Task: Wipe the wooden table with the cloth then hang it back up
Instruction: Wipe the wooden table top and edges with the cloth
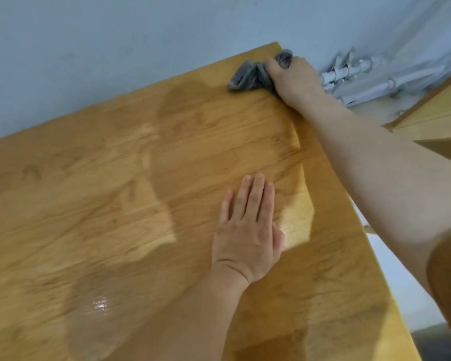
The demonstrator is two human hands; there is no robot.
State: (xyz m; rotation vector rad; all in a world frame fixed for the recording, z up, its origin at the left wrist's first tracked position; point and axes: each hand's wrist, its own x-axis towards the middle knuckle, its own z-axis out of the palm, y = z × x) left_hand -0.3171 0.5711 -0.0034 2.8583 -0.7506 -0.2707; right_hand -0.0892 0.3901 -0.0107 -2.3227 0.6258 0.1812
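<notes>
Grey cloth (255, 74), bunched into loose folds, at the far right corner of the wooden table (94, 209), touching the top just short of the back edge. Clutched from the right side by the right hand (294, 76), fingers curled round one end of the wad, a tuft poking out above the knuckles, the rest fanning leftward over the wood.

Judged soft, limp and light. Probably damp, given the darker wet-looking patches and a glint of sheen across the boards. Likely to drag a little on the wood rather than slide, and to flop open if pinched by a single corner. Best held as here for wiping: gathered in the fist, with palm pressure from above. For hanging, better taken by an edge or two corners and shaken out flat. No fragility to mind.

Nearer the camera, left hand (248, 238) flat on the tabletop, fingers straight and together, gripping nothing, seemingly bracing the reach. Wiping judged under way, far corner in hand; hanging not yet done, and no hook or rail for it in view.

Beyond the table, a pale blue-grey wall (115, 48). Off the right corner, a bundle of white rods (362, 79) lying against the wall, and another wooden surface (432, 115) at the right margin. Frame somewhat blurred.
</notes>
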